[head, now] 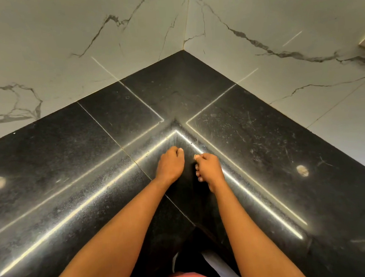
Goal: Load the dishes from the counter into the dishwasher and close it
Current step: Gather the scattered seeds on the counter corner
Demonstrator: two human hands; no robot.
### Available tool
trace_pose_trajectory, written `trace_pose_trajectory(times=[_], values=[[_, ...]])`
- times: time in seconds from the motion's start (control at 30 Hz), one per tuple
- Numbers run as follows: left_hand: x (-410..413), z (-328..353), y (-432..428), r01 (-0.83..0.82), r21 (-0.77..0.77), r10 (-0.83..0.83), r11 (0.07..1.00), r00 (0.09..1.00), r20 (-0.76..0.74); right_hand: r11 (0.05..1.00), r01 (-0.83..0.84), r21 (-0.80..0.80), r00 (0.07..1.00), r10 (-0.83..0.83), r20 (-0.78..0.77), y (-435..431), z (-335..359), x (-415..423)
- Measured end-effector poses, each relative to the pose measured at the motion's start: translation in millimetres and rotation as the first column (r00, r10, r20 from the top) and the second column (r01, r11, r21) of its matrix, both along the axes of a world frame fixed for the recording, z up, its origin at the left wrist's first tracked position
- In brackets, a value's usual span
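The counter [253, 137] is black, shiny and scratched. The left hand [170, 164] and right hand [209, 169] are curled into fists, holding nothing.

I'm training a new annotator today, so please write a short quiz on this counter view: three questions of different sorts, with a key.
1. True or false: dishes are stacked on the black counter.
2. Multiple choice: how do the left hand and the right hand look? A) fingers spread flat; B) fingers curled, holding nothing that can be seen; C) gripping a plate.
3. Fill in: the two marble walls meet in a ____ behind the counter.

Key: 1 false; 2 B; 3 corner.
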State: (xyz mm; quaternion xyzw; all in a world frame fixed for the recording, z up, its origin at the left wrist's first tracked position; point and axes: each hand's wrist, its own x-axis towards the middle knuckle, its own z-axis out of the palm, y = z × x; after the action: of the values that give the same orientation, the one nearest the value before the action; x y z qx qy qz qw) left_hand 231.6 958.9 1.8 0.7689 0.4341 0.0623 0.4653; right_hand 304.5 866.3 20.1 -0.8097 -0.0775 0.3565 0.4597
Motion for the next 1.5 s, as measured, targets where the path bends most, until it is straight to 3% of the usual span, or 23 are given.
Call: trace_pose_trajectory(times=[0.03, 0.07, 0.13, 0.2, 0.33, 0.57, 0.67, 0.8, 1.0, 1.5], values=[[2, 5, -7, -0.127, -0.294, 0.173, 0.947, 0.976, 0.134, 0.992, 0.105, 0.076, 0.989, -0.096, -0.115, -1, 5, -2], [3, 11, -14, -0.197, -0.562, 0.352, 0.804, 0.918, 0.182, 0.973, 0.194, 0.124, 0.965, -0.167, -0.201, -1, 11, -5], [2, 19, -26, -0.214, -0.855, 0.611, 0.472, 0.778, 0.143, 0.929, 0.312, 0.201, 0.919, -0.242, -0.310, -1, 21, -11], [-2, 23, -34, -0.151, -0.951, 0.751, 0.268, 0.652, 0.108, 0.877, 0.398, 0.271, 0.886, -0.290, -0.362, -2, 25, -16], [-15, 25, -45, -0.026, -0.992, 0.859, 0.124, 0.503, 0.094, 0.735, 0.538, 0.413, 0.825, -0.358, -0.437, -15, 21, -29], [-21, 39, -82, 0.112, -0.992, 0.915, 0.054, 0.393, 0.094, 0.422, 0.665, 0.617, 0.747, -0.367, -0.554, -37, 14, -61], [-24, 46, -100, 0.076, -0.995, 0.914, 0.065, 0.395, 0.090, 0.338, 0.679, 0.651, 0.733, -0.346, -0.585, -50, 24, -71], [-32, 55, -125, 0.046, -0.987, 0.884, 0.155, 0.439, 0.159, 0.312, 0.671, 0.673, 0.740, -0.341, -0.579, -77, 39, -82], [-64, 72, -181, 0.213, -0.964, 0.870, 0.161, 0.430, 0.240, 0.294, 0.642, 0.708, 0.764, -0.312, -0.564, -131, 51, -111], [-203, 75, -351, 0.218, -0.956, 0.862, 0.196, 0.426, 0.275, 0.287, 0.651, 0.703, 0.755, -0.342, -0.559, -302, 54, -248]])
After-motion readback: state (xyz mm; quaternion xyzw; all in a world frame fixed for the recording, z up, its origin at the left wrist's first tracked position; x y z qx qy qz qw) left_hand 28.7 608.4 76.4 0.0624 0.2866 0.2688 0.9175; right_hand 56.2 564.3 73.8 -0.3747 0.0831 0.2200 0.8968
